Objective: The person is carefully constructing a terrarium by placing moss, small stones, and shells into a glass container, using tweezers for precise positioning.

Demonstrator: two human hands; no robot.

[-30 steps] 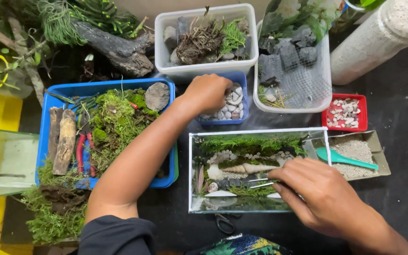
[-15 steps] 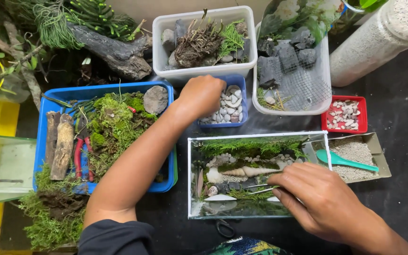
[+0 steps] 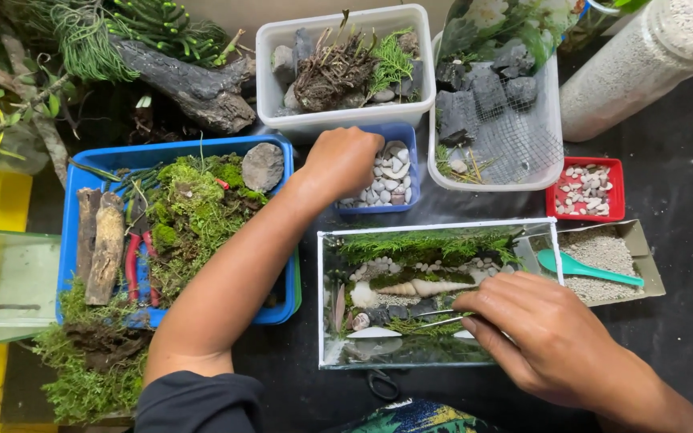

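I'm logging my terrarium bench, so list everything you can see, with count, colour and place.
Rectangular glass tank: one, clear, front centre, holding moss, pebbles and shells.
Metal tweezers: one, silver, inside the tank.
Small blue tub of pebbles: one, behind the tank.
Large blue tray: one, left, with moss, bark and red-handled pliers.
White plastic tubs: two, back, with roots, dark stones and mesh.
Small red tray of pebbles: one, right.
Grey tray of sand: one, right, with a teal spoon.
Driftwood log: one, dark, back left.
Left hand: in the blue pebble tub.
Right hand: holding the tweezers over the tank.
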